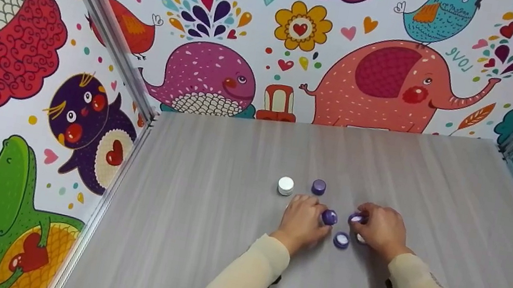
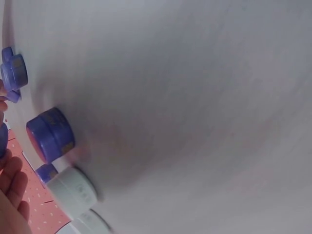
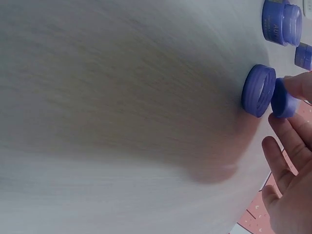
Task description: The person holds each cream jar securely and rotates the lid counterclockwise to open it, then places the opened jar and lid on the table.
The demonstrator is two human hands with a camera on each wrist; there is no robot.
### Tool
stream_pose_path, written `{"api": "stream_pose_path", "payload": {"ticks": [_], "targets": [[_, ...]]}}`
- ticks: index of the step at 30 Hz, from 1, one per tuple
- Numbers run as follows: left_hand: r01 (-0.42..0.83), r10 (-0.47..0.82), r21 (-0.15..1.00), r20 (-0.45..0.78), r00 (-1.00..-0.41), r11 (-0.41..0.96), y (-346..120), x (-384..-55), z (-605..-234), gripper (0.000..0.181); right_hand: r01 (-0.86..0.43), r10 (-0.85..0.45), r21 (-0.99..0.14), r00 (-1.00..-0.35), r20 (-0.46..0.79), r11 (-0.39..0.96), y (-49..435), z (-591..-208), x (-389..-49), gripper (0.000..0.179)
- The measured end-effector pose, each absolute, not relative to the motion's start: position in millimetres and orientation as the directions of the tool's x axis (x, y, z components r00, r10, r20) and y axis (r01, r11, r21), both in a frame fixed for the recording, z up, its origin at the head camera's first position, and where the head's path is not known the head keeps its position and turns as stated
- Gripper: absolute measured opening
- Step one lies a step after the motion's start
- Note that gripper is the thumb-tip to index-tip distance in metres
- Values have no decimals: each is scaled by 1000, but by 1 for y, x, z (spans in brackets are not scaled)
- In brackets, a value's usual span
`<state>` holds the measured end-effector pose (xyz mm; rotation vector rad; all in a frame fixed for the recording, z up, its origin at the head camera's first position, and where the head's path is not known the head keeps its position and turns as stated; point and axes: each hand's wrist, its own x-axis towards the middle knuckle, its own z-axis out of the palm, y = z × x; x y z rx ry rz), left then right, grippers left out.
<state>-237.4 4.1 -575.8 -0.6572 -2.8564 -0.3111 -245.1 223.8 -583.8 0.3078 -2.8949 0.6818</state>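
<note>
My left hand (image 1: pixel 303 222) grips a small purple container (image 1: pixel 329 217) at its fingertips, just above the table. In the left wrist view, only an edge of that purple piece shows. My right hand (image 1: pixel 381 229) pinches a purple lid (image 3: pixel 282 100) between thumb and fingers. Beside it, a purple ring-shaped piece (image 3: pixel 258 91) with an open face stands on its edge, its pale inside partly under my right hand in the head view. Between the hands sits a purple jar (image 1: pixel 341 240) with a pale top, and its side shows in the left wrist view.
A white jar (image 1: pixel 285 185) and another purple jar (image 1: pixel 318 186) stand beyond my left hand. A second white piece (image 2: pixel 92 222) shows at the bottom of the left wrist view. Printed walls with animal drawings border the grey table (image 1: pixel 197 239) behind and on both sides.
</note>
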Motion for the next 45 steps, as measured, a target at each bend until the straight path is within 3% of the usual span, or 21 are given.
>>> {"api": "stream_pose_path", "payload": {"ticks": [8, 18, 27, 45], "targets": [[469, 426, 151, 245, -871, 870, 7, -240, -578, 37, -242, -204, -341, -969, 143, 908, 226, -581, -250, 30], [450, 414, 172, 210, -886, 876, 12, -242, -578, 38, -180, -162, -358, -984, 80, 916, 226, -580, -252, 29], [464, 433, 84, 242, -868, 882, 17, -249, -581, 36, -172, -164, -318, -985, 51, 932, 221, -578, -254, 22], [398, 402, -60, 142, -904, 915, 34, -257, -581, 30, -166, -161, -264, -986, 40, 950, 209, -570, -258, 7]]}}
